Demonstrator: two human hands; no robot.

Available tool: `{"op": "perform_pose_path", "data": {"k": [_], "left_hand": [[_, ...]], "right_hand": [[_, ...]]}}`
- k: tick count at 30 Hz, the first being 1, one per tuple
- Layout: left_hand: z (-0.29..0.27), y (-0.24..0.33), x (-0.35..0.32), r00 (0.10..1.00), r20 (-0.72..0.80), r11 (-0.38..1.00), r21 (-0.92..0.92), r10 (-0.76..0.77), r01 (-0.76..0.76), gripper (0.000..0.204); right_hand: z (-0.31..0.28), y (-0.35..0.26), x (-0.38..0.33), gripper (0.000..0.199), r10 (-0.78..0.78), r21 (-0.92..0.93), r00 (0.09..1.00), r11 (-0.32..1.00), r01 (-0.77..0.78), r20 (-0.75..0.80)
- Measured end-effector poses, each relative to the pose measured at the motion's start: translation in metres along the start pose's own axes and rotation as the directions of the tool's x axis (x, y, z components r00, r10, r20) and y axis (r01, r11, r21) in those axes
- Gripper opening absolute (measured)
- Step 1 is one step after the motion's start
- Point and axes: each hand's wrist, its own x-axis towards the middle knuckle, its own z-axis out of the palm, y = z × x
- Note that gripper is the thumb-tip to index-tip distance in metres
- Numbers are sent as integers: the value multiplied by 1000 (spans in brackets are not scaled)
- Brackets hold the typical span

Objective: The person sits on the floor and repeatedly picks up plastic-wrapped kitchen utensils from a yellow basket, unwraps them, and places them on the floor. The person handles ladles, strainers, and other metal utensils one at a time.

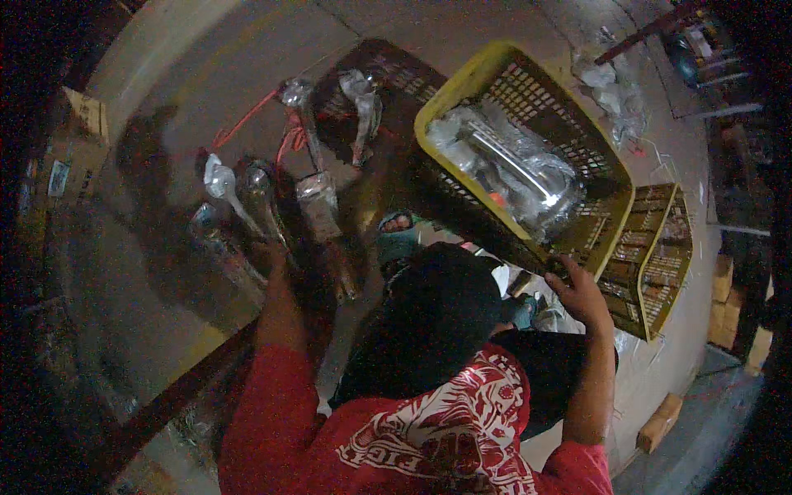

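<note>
My right hand (577, 290) is closed on the near rim of a yellow plastic basket (619, 239) with slotted sides. Inside the basket lie shiny metal tubular pieces (520, 161) in clear plastic wrap, with a small orange spot among them. On the left, my left hand (274, 249) is down beside long plastic-wrapped pieces with rounded ends (262, 194); its fingers are too dark to make out. Several similar wrapped pieces (363, 107) lie on the floor around it, one with a red string (247, 121) near it.
Another yellow basket (672, 247) stands against the right side of the first. A dark crate (396, 70) is behind the wrapped pieces. Loose clear plastic (615, 91) lies at the far right. Cardboard boxes (87, 120) stand at the left, and a wooden block (660, 422) lies at the lower right.
</note>
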Motion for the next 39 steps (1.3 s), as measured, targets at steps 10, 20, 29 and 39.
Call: {"op": "perform_pose_path", "data": {"k": [10, 20, 29, 39], "left_hand": [[63, 125, -89, 777, 574, 965, -177, 259, -191, 52], [169, 85, -170, 476, 877, 916, 242, -65, -320, 52], [87, 224, -105, 762, 545, 935, -158, 351, -317, 39], [68, 583, -93, -87, 643, 442, -611, 761, -657, 33]], "right_hand": [[6, -7, -3, 55, -3, 0, 999, 1000, 3, 48], [15, 1, -11, 53, 48, 85, 997, 995, -54, 62], [21, 18, -9, 50, -94, -11, 989, 996, 94, -118], [27, 27, -33, 48, -143, -10, 990, 990, 143, 14]]}}
